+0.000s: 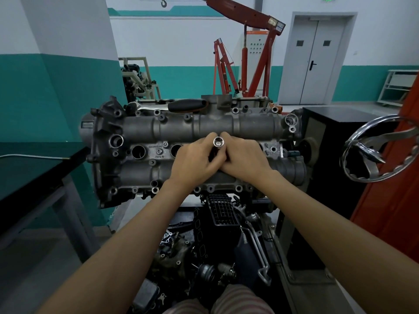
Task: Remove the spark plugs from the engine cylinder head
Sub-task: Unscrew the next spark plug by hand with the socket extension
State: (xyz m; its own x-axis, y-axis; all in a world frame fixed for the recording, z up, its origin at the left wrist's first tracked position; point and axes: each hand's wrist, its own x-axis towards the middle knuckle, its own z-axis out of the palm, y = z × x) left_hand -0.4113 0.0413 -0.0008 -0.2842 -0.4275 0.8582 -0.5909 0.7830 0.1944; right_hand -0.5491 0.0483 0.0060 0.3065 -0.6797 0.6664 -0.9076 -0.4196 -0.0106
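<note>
Hands: we have two, left hand (195, 158) and right hand (243, 158), pressed together, fingers curled round one shiny steel socket tube (218, 142).
Socket: upright between both, over the grey cast-aluminium cylinder head (204, 128).
Wells: two open round plug holes (138, 152) visible left.

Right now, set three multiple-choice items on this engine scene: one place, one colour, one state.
1. Where does the ratchet lie?
A. on the head's far edge
B. on the floor
C. on the side table

2. What colour is the hoist behind?
A. yellow
B. red
C. blue

3. How is the socket held?
A. lying loose
B. by one hand
C. by both hands

Key: 1 A, it rests along the cylinder head back; 2 B, red frame; 3 C, left hand and right hand both grip it.
</note>
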